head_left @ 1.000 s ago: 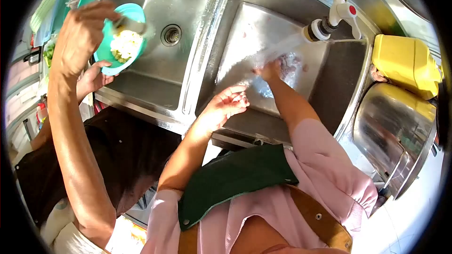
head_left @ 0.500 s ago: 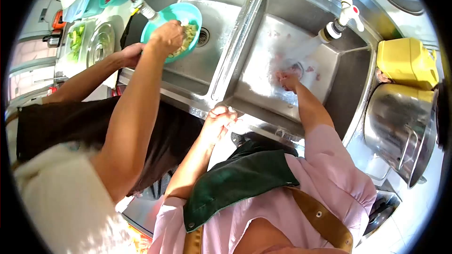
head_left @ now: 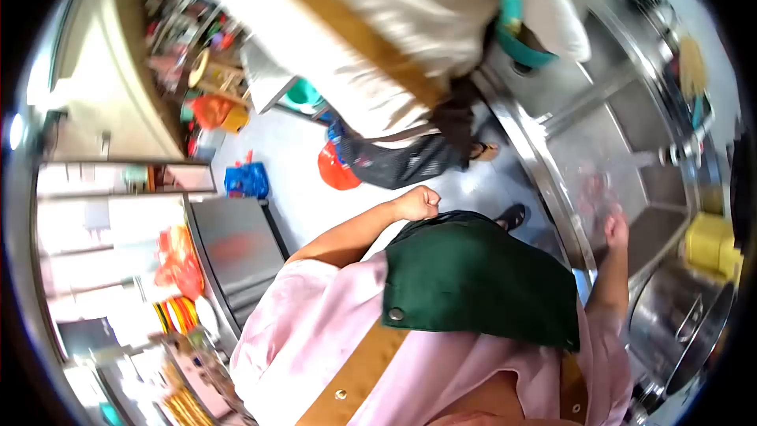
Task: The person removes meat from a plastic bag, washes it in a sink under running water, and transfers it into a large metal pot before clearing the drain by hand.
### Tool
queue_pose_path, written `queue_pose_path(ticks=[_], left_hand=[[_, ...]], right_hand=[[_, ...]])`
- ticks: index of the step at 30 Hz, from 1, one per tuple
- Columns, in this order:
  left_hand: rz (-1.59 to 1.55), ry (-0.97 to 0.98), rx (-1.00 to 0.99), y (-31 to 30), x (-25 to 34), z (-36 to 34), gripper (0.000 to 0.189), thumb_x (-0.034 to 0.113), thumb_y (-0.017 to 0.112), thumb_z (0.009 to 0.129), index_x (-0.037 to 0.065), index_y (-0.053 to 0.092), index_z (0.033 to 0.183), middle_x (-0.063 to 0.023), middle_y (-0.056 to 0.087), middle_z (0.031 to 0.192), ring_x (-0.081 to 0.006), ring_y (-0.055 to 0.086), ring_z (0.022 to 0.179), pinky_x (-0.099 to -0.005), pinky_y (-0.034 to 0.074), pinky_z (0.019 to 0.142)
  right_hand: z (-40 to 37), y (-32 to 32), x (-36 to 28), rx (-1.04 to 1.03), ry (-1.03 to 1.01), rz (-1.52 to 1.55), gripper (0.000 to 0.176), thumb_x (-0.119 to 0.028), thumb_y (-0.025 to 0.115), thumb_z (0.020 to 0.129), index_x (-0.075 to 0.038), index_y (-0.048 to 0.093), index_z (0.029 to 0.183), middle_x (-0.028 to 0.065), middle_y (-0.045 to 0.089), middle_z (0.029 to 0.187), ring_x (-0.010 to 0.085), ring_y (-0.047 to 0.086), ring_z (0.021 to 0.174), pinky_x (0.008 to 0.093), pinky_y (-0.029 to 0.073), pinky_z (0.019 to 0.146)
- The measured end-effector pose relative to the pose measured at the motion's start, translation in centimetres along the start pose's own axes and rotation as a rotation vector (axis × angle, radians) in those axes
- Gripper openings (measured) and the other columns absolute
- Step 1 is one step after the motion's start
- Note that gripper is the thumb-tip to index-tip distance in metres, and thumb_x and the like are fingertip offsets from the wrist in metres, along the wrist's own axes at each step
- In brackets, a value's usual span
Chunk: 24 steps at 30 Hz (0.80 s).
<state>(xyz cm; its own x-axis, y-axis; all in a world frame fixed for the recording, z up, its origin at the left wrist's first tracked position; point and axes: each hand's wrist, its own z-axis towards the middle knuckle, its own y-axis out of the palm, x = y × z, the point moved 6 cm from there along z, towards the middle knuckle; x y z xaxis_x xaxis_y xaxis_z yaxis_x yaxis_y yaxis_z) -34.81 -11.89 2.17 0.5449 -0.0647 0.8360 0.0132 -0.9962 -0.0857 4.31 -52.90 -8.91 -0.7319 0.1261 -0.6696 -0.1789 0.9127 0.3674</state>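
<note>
My left hand (head_left: 418, 203) is closed in a fist in front of my green apron (head_left: 481, 280), away from the sink. Whatever it may hold is hidden. Over the front part of the right sink basin (head_left: 631, 217), my right hand (head_left: 617, 230) has its fingers curled in. I cannot make out anything in them. Beside that hand, blurred pinkish pieces (head_left: 595, 188) lie in the basin. Water runs from the white tap (head_left: 674, 155) into it.
A co-worker in a white top (head_left: 378, 39) stands close by at the left sink basin, where a teal bowl (head_left: 524, 51) is partly seen. A yellow jug (head_left: 710, 244) and a large steel pot (head_left: 670, 319) stand right of the sink. Bags (head_left: 339, 166) lie on the floor.
My view has swung left, bringing the floor and room into sight. My left hand has left the sink's edge. My right hand has drawn back from the pinkish pieces.
</note>
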Motion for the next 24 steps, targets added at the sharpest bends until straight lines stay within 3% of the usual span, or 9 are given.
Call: queue_pose_path(ticks=[4,12,15,17,19,21,22,23,24], left_hand=[[0.151,-0.148,0.319,-5.4,-10.1,-4.8,0.019,0.012,0.058,0.061,0.004,0.046,0.049,-0.0075,0.048,0.046,-0.0152,0.043,0.045,-0.0319,0.038,0.047],[0.379,-0.337,0.867,-24.4,-12.7,-6.7,0.021,0.022,0.059,0.066,0.003,0.061,0.074,-0.0192,0.059,0.068,-0.0278,0.058,0.063,-0.0338,0.047,0.061],[-0.057,-0.452,0.860,-25.1,-8.7,-7.8,0.063,0.014,0.055,0.071,0.018,0.028,0.128,-0.0148,0.054,0.102,-0.0291,0.058,0.067,-0.0405,0.050,0.049],[0.007,-0.476,0.925,-27.4,-10.9,-6.9,0.070,0.014,0.053,0.073,0.013,0.015,0.132,-0.0181,0.056,0.096,-0.0270,0.059,0.069,-0.0380,0.050,0.054],[0.377,-0.427,0.964,-28.0,-11.1,-6.7,0.058,0.016,0.050,0.073,0.004,0.028,0.126,-0.0231,0.056,0.094,-0.0296,0.059,0.070,-0.0360,0.049,0.060],[1.478,-0.374,-0.079,-22.2,-11.3,-4.6,0.028,0.018,0.048,0.071,0.002,0.056,0.092,-0.0212,0.058,0.090,-0.0368,0.056,0.076,-0.0374,0.046,0.064],[1.395,0.064,0.013,-21.7,-19.4,-2.9,0.021,0.015,0.049,0.069,0.004,0.059,0.083,-0.0160,0.061,0.077,-0.0304,0.058,0.068,-0.0360,0.046,0.059],[1.313,0.003,-0.239,-21.0,-32.4,2.1,0.016,0.013,0.052,0.067,0.007,0.061,0.078,-0.0135,0.060,0.069,-0.0262,0.058,0.063,-0.0353,0.047,0.058],[0.754,-0.755,-0.193,-16.5,-25.7,-1.3,0.014,0.013,0.056,0.062,0.006,0.061,0.074,-0.0109,0.059,0.066,-0.0216,0.057,0.061,-0.0335,0.047,0.057]], right_hand=[[-3.5,0.9,-2.9,0.074,-0.085,-0.013,0.009,-0.009,0.046,0.078,-0.010,0.049,0.086,-0.0031,0.039,0.053,0.0043,0.030,0.034,0.0160,0.023,0.027],[-6.9,1.2,-5.4,0.116,-0.194,-0.123,0.009,-0.010,0.049,0.074,-0.007,0.053,0.083,0.0051,0.058,0.074,0.0025,0.035,0.034,0.0127,0.026,0.029],[-8.3,2.2,-5.9,0.097,-0.263,-0.110,0.011,-0.010,0.050,0.075,-0.006,0.052,0.085,0.0053,0.058,0.074,0.0023,0.040,0.039,0.0134,0.028,0.030],[-9.6,3.1,-6.2,0.141,-0.282,-0.040,0.013,-0.009,0.050,0.076,-0.005,0.052,0.088,0.0060,0.059,0.077,0.0022,0.044,0.043,0.0136,0.030,0.030],[-10.6,3.9,-6.5,0.081,-0.279,-0.046,0.015,-0.009,0.050,0.076,-0.005,0.051,0.092,0.0043,0.057,0.075,0.0021,0.044,0.046,0.0125,0.030,0.031],[-10.6,4.6,-7.2,-0.063,-0.337,-0.033,0.016,-0.009,0.050,0.078,-0.005,0.050,0.093,0.0018,0.053,0.072,0.0017,0.042,0.045,0.0118,0.030,0.032],[-12.3,7.0,-7.6,0.003,-0.339,-0.019,0.016,-0.010,0.050,0.079,-0.004,0.051,0.094,0.0000,0.050,0.068,0.0014,0.040,0.045,0.0123,0.031,0.033],[-12.2,7.2,-8.1,-0.027,-0.379,0.013,0.019,-0.009,0.052,0.077,-0.003,0.053,0.094,0.0023,0.056,0.075,0.0048,0.046,0.053,0.0154,0.036,0.040],[-11.5,6.3,-8.4,-0.108,-0.386,0.059,0.020,-0.010,0.053,0.077,-0.002,0.054,0.095,0.0038,0.057,0.079,0.0067,0.048,0.055,0.0169,0.037,0.041]])
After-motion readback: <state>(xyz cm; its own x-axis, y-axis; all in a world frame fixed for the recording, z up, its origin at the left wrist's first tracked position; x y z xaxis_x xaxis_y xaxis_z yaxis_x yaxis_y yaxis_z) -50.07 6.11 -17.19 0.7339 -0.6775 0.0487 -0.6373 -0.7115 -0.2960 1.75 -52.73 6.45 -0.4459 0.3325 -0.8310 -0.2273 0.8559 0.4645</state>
